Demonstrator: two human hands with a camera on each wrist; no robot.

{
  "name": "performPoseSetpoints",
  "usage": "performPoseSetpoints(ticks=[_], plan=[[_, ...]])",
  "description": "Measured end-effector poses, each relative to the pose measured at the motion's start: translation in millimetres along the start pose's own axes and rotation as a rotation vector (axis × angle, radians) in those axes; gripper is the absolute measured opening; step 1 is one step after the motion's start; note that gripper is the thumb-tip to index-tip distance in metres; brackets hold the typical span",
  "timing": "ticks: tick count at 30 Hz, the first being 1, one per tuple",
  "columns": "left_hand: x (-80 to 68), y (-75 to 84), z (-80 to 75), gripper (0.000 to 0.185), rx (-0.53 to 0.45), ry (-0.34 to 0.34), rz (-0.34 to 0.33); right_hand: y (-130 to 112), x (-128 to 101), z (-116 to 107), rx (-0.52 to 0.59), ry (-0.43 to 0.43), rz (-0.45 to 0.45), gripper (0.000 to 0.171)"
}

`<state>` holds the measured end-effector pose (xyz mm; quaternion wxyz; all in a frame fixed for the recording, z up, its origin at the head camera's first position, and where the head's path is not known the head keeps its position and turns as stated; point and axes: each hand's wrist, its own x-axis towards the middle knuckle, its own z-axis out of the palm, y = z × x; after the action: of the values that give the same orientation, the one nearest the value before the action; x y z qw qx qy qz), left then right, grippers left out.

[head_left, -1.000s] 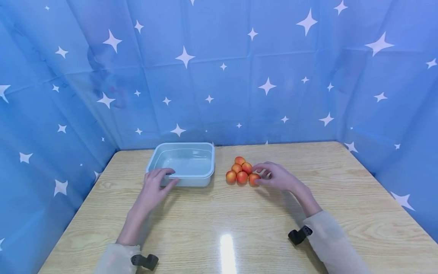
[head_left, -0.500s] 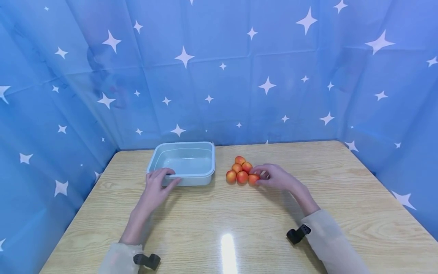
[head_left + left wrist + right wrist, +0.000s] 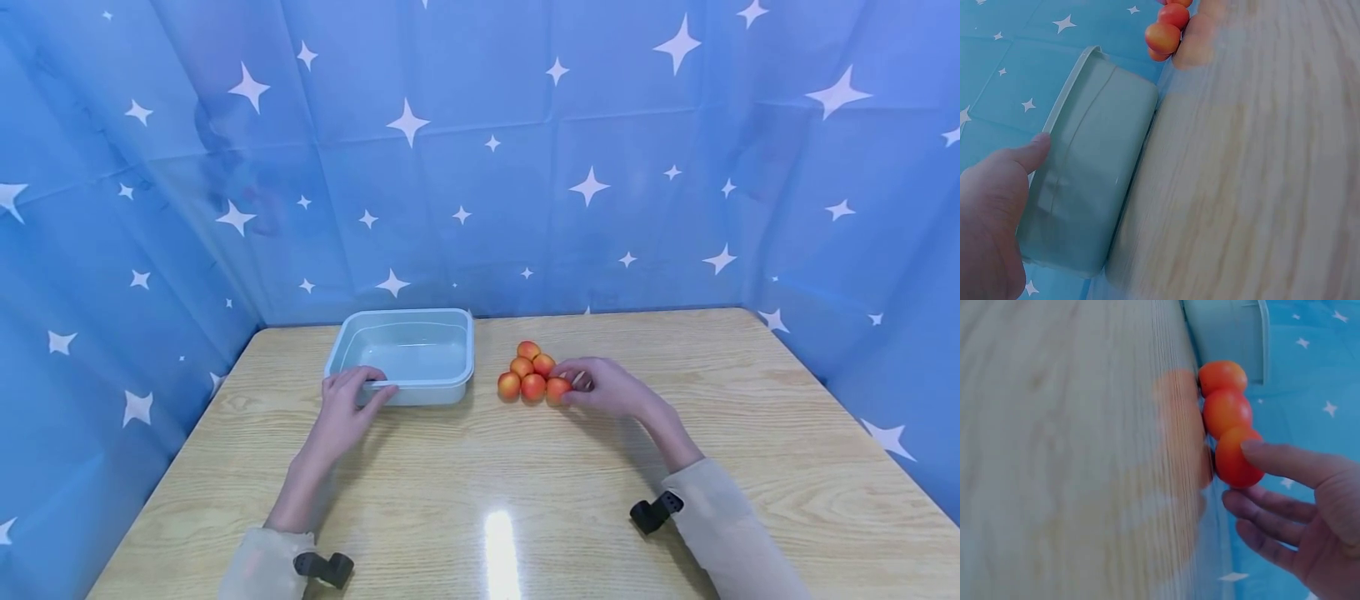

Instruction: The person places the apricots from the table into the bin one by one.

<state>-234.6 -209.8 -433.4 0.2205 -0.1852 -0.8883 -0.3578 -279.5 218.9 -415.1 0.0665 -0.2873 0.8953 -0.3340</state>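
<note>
Several small orange-red fruits [image 3: 531, 375] lie in a tight cluster on the wooden table [image 3: 525, 483]. My right hand [image 3: 572, 385] reaches in from the right, its fingers curled round the cluster's rightmost fruit [image 3: 557, 389]. In the right wrist view one fingertip [image 3: 1260, 450] lies on that fruit [image 3: 1235, 464], with the other fingers just under it. To the left stands an empty pale blue-green plastic tub [image 3: 405, 354]. My left hand [image 3: 367, 385] holds its near rim, fingers over the edge. The thumb [image 3: 1035, 150] presses the outer wall of the tub [image 3: 1091, 169].
Blue star-printed cloth [image 3: 480, 167] walls in the table at the back and on both sides. Black wrist mounts [image 3: 652, 512] sit on both sleeves. A bright light reflection lies on the near part of the table.
My right hand's fingers have drawn in closer round the rightmost fruit. The left hand has stayed on the tub rim, and the fruits and tub have kept their places.
</note>
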Motion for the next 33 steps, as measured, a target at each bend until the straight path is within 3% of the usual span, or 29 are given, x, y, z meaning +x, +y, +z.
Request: performPoseSetpoints(ticks=[12,20,33], plan=[[-0.1,0.2,0.7,0.017,-0.016,0.001,-0.019,-5,2,-4,-0.008,0.059,0.018,0.036],[0.1,-0.1,1.3,0.016,-0.02,0.008,-0.017,-13,8,-7,0.006,0.114,-0.041,0.036],[0.1,0.7,2.3,0.016,-0.016,0.017,-0.021,-28,18,-6,0.047,0.162,-0.053,0.039]])
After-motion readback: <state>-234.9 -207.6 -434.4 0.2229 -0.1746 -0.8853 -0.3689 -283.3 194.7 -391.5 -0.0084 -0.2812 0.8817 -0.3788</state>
